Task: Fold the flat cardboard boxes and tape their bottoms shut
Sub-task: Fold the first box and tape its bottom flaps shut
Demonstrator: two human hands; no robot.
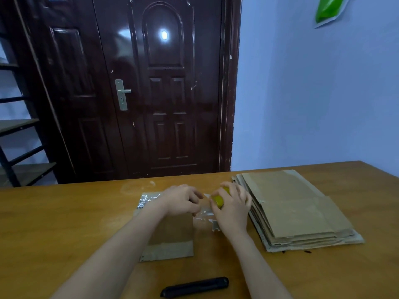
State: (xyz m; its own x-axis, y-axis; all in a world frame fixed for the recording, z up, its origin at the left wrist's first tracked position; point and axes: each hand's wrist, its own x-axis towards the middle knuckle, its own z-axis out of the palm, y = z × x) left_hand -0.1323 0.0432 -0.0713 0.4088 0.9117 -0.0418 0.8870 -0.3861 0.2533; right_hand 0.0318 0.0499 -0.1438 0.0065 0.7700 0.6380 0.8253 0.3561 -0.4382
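Black tool: dark cylindrical pen-like object (195, 287) lies on the wooden tabletop (64, 223) at the near edge, between the two forearms, touched by neither hand.
Flat box: small flattened brown cardboard box (172, 234) lies on the table in front of the person, under the left forearm; a paler strip runs along its near edge, crinkled clear tape shows at its far left corner.
Left hand: left hand (183, 199) sits above the far end of the small box, fingers curled in, fingertips pinched on the loose end of clear tape (205, 212); exact grip blurred.
Right hand: right hand (233, 207) is just right of the left, wrapped over a yellow-green tape roll (218, 200), fingers closed round it, thumb side toward the left hand.
Tape: clear strip spans the short gap between the hands, over the box's far right corner; crumpled bits lie just below it on the table.
Stack: pile of larger flat brown cardboard boxes (298, 210) lies right of the right hand, its left edge just beside the knuckles; contact can't be told.
Table far edge: faint pale ring mark beyond the hands.
Background: dark glossy brown door (164, 87) with metal handle (122, 94), black shelving rack (19, 126) at left, pale blue wall (313, 93) at right with a green bag (328, 8) hanging at top.
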